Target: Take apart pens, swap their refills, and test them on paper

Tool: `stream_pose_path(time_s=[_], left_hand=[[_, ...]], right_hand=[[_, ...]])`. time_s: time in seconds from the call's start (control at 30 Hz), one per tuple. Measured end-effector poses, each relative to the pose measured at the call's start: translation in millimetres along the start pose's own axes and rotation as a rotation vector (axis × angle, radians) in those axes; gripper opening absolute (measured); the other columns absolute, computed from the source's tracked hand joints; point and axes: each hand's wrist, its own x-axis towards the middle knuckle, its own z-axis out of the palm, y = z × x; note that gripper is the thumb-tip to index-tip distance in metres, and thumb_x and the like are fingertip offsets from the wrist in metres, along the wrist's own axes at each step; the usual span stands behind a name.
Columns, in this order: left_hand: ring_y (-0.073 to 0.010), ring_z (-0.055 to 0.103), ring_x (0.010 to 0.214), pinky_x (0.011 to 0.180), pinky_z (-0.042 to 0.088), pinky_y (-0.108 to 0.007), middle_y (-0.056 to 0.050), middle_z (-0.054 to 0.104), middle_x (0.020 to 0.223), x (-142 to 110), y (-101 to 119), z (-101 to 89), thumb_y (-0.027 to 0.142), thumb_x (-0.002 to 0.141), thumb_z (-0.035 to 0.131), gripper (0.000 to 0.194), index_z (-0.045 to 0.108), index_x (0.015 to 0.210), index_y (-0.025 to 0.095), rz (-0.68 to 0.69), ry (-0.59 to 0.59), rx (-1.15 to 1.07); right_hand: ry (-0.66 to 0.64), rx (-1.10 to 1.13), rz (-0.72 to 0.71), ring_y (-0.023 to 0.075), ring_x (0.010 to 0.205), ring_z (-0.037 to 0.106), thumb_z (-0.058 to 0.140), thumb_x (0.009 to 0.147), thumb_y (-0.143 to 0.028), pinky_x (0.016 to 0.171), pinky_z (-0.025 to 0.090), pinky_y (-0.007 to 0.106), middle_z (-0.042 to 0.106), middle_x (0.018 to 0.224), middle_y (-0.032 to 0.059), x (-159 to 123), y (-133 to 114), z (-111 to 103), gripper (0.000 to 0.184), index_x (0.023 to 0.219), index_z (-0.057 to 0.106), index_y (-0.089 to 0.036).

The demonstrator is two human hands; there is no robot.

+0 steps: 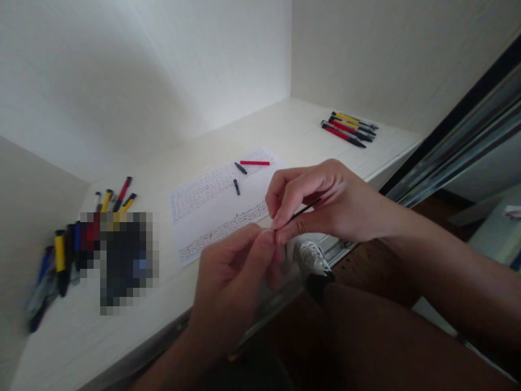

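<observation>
Left hand (233, 271) pinches closed, contents hidden; right hand (331, 187) grips thin black rod (304, 209); red plastic tube (254, 163), two small black parts (240, 168) lie unjoined.

skinny dark rod (304, 210), looks pretty straight, held midair at a slant, lower end kinda hidden
</observation>
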Motion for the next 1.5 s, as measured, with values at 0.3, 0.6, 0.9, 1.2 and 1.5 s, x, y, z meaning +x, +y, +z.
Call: stream_pose_path(time_s=[0.3,0.6,0.9,1.2,1.5], left_hand=[[-0.012,0.064,0.066,0.063,0.05,-0.022,-0.001,0.072,0.073,85.4,23.3,-59.8,0.03,0.09,0.066,0.016,0.076,0.083,0.02,0.255,0.058,0.379],[-0.014,0.058,0.06,0.058,0.046,-0.026,-0.003,0.068,0.066,105.1,-27.6,-79.3,0.03,0.08,0.068,0.014,0.076,0.085,0.019,0.048,0.404,0.194],[-0.0094,0.045,0.052,0.048,0.036,-0.024,0.0,0.053,0.06,90.9,-24.4,-37.7,0.03,0.081,0.066,0.019,0.068,0.07,0.015,-0.118,0.299,-0.148],[-0.011,0.049,0.048,0.047,0.039,-0.025,-0.001,0.061,0.055,93.2,-31.1,-41.7,0.031,0.079,0.068,0.018,0.072,0.069,0.017,-0.069,0.28,0.188],[-0.0126,0.061,0.064,0.06,0.049,-0.025,-0.003,0.072,0.074,88.9,-38.1,-37.8,0.028,0.083,0.068,0.015,0.075,0.075,0.018,0.187,0.122,0.304]], right_hand=[[0.044,-0.049,-0.089,0.0152,0.075,0.065,0.084,0.075,-0.034,0.069,0.052,0.029,0.071,0.079,0.0033,75.7,24.3,-28.4,0.024,0.085,0.073,-0.015],[0.21,-0.862,0.243,0.0228,0.083,0.063,0.069,0.085,-0.025,0.075,0.044,0.036,0.073,0.092,0.0134,109.3,97.8,-32.5,0.016,0.095,0.072,-0.013],[0.104,-1.122,0.245,0.0259,0.087,0.06,0.049,0.089,-0.007,0.077,0.041,0.038,0.069,0.096,0.0217,110.0,119.6,-15.8,0.022,0.098,0.069,-0.006],[0.841,0.002,0.25,0.0182,0.074,0.06,0.056,0.083,-0.029,0.063,0.044,0.031,0.064,0.086,0.0065,78.6,101.0,-32.1,0.019,0.096,0.063,-0.017],[0.911,0.105,0.265,0.013,0.055,0.043,0.049,0.089,-0.042,0.049,0.031,0.026,0.051,0.068,-0.0025,63.9,98.2,19.1,0.017,0.093,0.045,-0.026]])
